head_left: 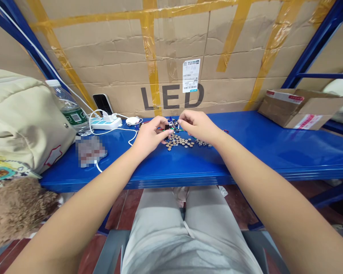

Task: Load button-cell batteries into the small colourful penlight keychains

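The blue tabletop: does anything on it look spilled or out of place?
Possibly: small round pieces lie loose and scattered near the left hand, outside any container, so they look spilled, though perhaps deliberately spread.

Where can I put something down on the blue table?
Bare table lies between the right forearm and small cardboard box, and between the round metal pieces and near edge. It's crowded around the left hand and right hand, and farther left with the bag, bottle and power strip.
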`<state>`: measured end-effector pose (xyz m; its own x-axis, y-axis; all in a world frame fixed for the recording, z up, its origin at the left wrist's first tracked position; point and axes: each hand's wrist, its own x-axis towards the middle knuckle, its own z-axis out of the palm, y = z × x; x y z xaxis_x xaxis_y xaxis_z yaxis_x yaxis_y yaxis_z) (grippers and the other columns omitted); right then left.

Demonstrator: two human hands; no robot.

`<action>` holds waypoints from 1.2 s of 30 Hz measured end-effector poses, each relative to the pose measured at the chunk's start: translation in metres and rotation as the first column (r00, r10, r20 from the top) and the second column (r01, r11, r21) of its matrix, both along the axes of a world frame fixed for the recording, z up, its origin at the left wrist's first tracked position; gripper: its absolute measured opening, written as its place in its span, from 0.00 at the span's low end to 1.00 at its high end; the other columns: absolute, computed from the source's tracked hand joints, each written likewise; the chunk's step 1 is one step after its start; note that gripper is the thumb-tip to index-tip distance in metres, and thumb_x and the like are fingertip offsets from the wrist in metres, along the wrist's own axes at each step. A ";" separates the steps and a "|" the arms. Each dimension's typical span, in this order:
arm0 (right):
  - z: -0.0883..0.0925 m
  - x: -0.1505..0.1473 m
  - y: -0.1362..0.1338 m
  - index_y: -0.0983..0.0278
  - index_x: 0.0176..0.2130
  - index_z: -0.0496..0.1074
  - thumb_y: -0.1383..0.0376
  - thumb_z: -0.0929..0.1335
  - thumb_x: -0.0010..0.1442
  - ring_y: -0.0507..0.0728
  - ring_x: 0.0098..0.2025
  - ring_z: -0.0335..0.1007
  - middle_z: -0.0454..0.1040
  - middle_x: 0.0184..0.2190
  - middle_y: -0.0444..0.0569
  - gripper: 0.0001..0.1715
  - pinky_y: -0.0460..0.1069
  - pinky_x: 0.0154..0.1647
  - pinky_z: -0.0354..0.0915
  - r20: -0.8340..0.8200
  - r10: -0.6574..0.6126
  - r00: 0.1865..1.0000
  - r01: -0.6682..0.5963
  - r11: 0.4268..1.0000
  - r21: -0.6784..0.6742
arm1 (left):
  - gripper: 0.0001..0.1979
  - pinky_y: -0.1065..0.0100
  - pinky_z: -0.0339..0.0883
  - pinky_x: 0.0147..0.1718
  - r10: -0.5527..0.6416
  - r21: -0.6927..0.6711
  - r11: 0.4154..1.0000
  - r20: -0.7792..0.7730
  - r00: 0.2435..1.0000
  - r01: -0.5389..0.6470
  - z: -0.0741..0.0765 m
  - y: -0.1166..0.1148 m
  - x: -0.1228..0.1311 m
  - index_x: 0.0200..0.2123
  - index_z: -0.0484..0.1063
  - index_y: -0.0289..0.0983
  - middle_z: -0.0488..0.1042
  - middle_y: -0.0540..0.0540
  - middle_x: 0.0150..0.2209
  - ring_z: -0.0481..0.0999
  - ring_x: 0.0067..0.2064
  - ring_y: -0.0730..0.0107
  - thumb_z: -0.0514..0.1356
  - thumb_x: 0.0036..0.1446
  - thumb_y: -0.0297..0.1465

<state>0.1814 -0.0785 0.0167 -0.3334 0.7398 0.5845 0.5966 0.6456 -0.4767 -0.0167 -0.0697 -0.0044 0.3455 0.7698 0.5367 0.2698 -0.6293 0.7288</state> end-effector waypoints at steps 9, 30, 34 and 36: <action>0.002 -0.003 -0.006 0.63 0.32 0.66 0.61 0.63 0.61 0.52 0.28 0.59 0.66 0.25 0.43 0.08 0.47 0.30 0.56 0.004 0.101 0.995 -0.101 0.995 -0.026 | 0.13 0.72 0.69 0.24 -0.011 0.031 0.999 -0.133 0.991 0.015 -0.008 0.008 -0.004 0.39 0.64 0.40 0.74 0.52 0.32 0.77 0.28 0.71 0.63 0.52 0.32; 0.004 0.004 -0.001 0.63 0.32 0.66 0.65 0.61 0.62 0.52 0.29 0.61 0.69 0.28 0.46 0.07 0.47 0.31 0.53 0.293 0.110 0.950 -0.127 0.991 0.040 | 0.11 0.67 0.70 0.39 0.062 0.114 0.993 -0.233 0.970 -0.036 0.001 0.001 -0.005 0.39 0.78 0.38 0.80 0.48 0.35 0.76 0.35 0.68 0.62 0.54 0.35; 0.004 0.002 -0.003 0.63 0.31 0.65 0.65 0.62 0.62 0.53 0.29 0.60 0.69 0.27 0.46 0.08 0.47 0.31 0.53 0.343 0.086 0.935 -0.113 0.992 0.060 | 0.10 0.66 0.70 0.39 0.029 0.082 0.997 -0.255 0.967 -0.008 0.001 0.001 -0.005 0.38 0.78 0.37 0.80 0.49 0.34 0.76 0.34 0.68 0.60 0.55 0.34; 0.003 -0.001 -0.005 0.62 0.29 0.63 0.65 0.62 0.61 0.52 0.27 0.59 0.67 0.25 0.44 0.07 0.47 0.29 0.52 0.316 0.072 0.946 -0.083 0.996 0.023 | 0.09 0.66 0.69 0.39 0.029 0.084 0.996 -0.251 0.968 -0.008 0.001 0.001 -0.005 0.37 0.78 0.37 0.80 0.48 0.34 0.76 0.34 0.68 0.61 0.55 0.33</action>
